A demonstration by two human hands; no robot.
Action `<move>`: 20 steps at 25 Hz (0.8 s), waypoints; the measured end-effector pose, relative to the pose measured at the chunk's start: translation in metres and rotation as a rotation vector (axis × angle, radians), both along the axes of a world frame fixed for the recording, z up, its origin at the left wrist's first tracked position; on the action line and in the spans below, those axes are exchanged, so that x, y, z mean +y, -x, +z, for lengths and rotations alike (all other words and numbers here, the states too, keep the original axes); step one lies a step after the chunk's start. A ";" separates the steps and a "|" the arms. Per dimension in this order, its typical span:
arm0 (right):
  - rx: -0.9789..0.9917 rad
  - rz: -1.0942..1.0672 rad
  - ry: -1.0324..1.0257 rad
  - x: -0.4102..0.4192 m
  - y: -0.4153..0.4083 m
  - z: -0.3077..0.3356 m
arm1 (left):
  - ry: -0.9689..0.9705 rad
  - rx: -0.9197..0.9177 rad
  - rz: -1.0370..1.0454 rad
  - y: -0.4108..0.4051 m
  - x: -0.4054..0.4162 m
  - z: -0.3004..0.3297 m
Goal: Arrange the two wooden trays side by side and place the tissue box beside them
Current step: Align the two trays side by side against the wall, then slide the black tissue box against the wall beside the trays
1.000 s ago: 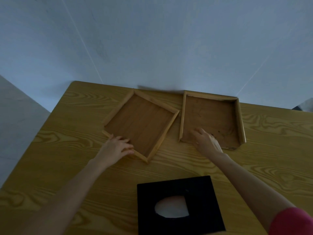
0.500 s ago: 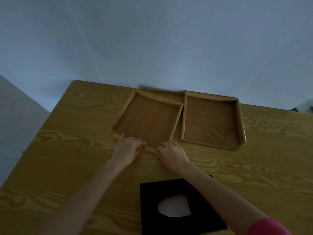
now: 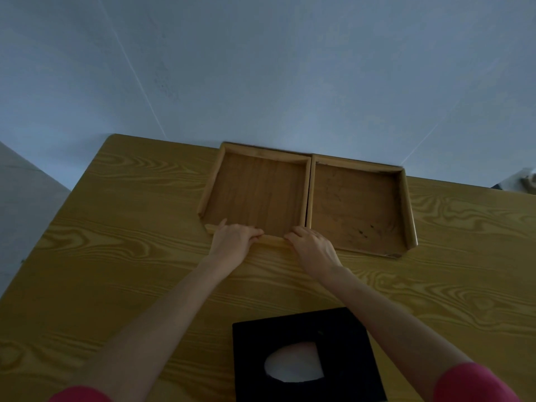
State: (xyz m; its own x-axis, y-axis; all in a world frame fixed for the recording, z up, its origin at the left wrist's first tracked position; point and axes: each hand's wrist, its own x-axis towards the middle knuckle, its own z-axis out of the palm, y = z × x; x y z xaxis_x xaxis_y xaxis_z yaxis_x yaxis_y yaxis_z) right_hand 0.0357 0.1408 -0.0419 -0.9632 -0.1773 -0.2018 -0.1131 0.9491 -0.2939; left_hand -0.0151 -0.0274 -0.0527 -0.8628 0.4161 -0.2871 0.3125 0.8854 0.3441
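Two shallow wooden trays lie side by side at the far edge of the table, against the wall. The left tray (image 3: 255,192) touches the right tray (image 3: 355,207) along their long sides. My left hand (image 3: 233,242) grips the left tray's near rim, fingers curled over it. My right hand (image 3: 311,246) holds the same rim at its right corner. A black tissue box (image 3: 342,338) with a white tissue in its oval slot sits near me, between my forearms.
The yellow wood-grain table (image 3: 130,242) ends at a pale wall behind the trays. Its left edge runs diagonally, with floor beyond. A small pale object (image 3: 526,181) shows at the far right edge.
The left tray has been turned from a skewed angle and pushed back and right until it sits flush against the right tray. My right hand moved from the right tray to the left tray's rim.
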 end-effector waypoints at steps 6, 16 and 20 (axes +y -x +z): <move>-0.022 -0.025 -0.021 0.008 0.008 0.001 | 0.019 0.008 -0.012 0.010 0.008 0.001; 0.048 -0.200 0.248 0.018 -0.046 0.016 | -0.309 0.059 0.073 -0.035 0.000 0.027; -0.028 -0.447 0.438 0.024 -0.090 0.029 | -0.393 -0.056 0.243 -0.083 -0.017 0.037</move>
